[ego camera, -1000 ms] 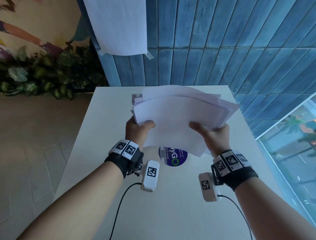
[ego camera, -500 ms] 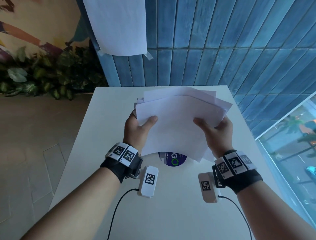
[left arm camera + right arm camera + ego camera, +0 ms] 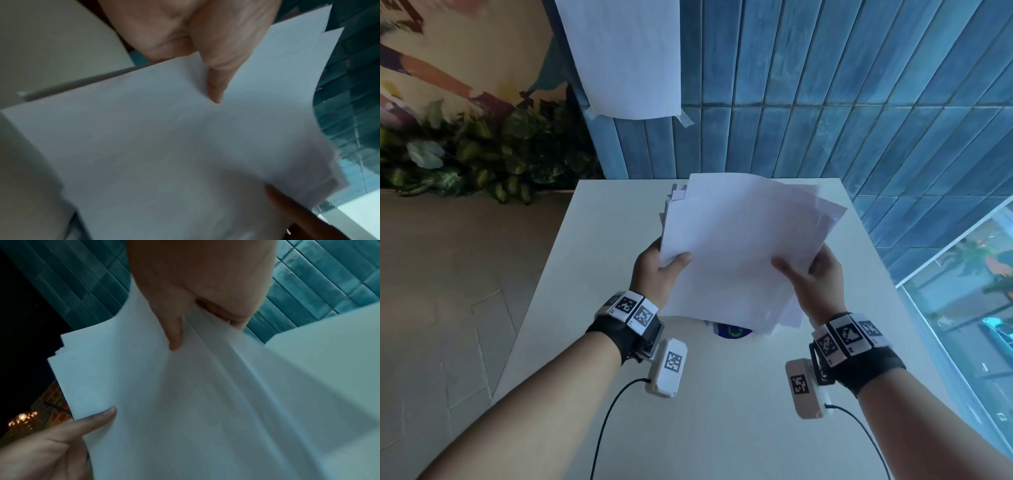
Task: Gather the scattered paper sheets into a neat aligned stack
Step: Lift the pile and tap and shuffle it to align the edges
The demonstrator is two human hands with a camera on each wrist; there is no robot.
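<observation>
A bundle of several white paper sheets (image 3: 739, 246) is held up over the white table (image 3: 722, 428), its far edges fanned and uneven. My left hand (image 3: 659, 270) grips the bundle's left edge, thumb on top. My right hand (image 3: 813, 277) grips the right edge, thumb on top, fingers behind. The left wrist view shows the sheets (image 3: 185, 154) filling the frame under my left thumb (image 3: 216, 78). In the right wrist view my right thumb (image 3: 174, 331) presses the paper (image 3: 205, 402) against the fingers behind, and the left hand (image 3: 61, 434) holds the opposite edge.
A round blue sticker (image 3: 732, 331) shows on the table just below the sheets. One white sheet (image 3: 626, 54) is taped to the blue tiled wall (image 3: 825, 102). Plants (image 3: 465, 157) line the floor at left. A glass window (image 3: 969, 308) runs along the right.
Both hands have turned the bundle more upright and drawn its sides inward; the sheets overlap more closely, and less of the blue sticker shows.
</observation>
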